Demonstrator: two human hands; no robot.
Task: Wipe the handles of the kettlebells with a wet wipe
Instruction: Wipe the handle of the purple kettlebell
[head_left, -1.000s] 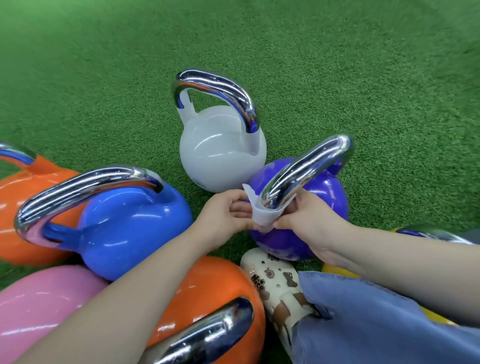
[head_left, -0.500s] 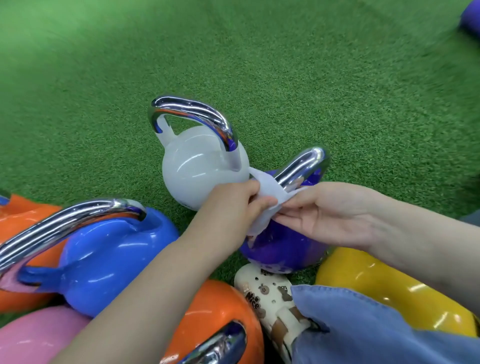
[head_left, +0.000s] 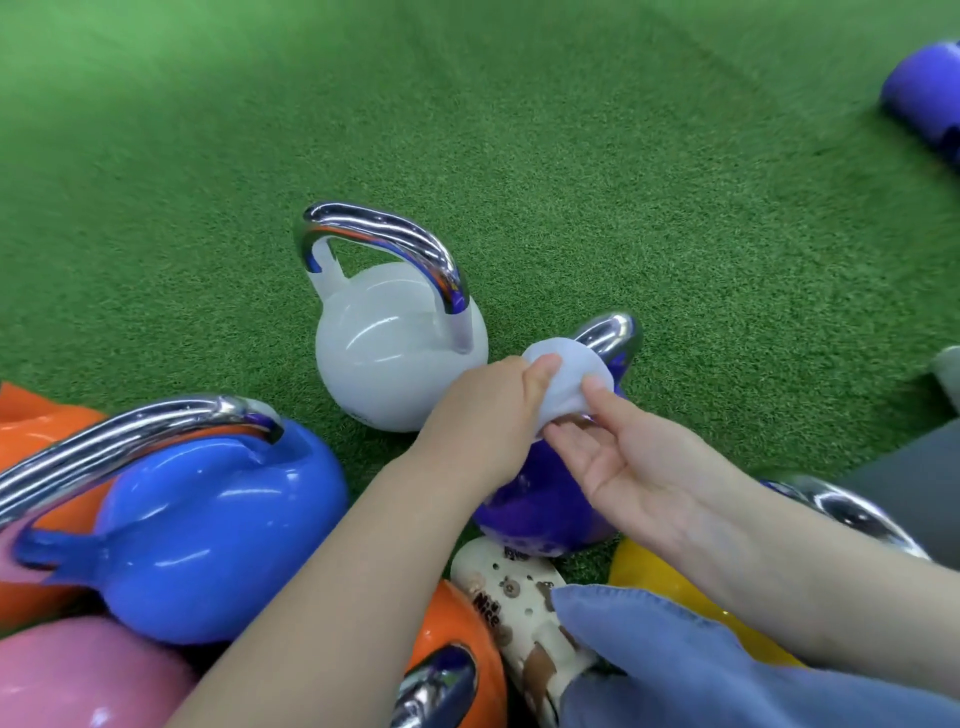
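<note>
Left hand (head_left: 488, 410) fingers grip the wet wipe (head_left: 566, 382) (on the purple kettlebell's handle (head_left: 610, 332)); right hand (head_left: 623, 457) open.

Both bare forearms reach forward from the bottom edge and converge. The left hand (head_left: 485, 410) is knuckles-up, fingers curled, thumb pinching white fabric against them. Just right of that grip, the right hand (head_left: 631, 462) lies palm-up, fingers loosely extended, thumb tip and fingertips touching the same fabric from the side and beneath.
</note>
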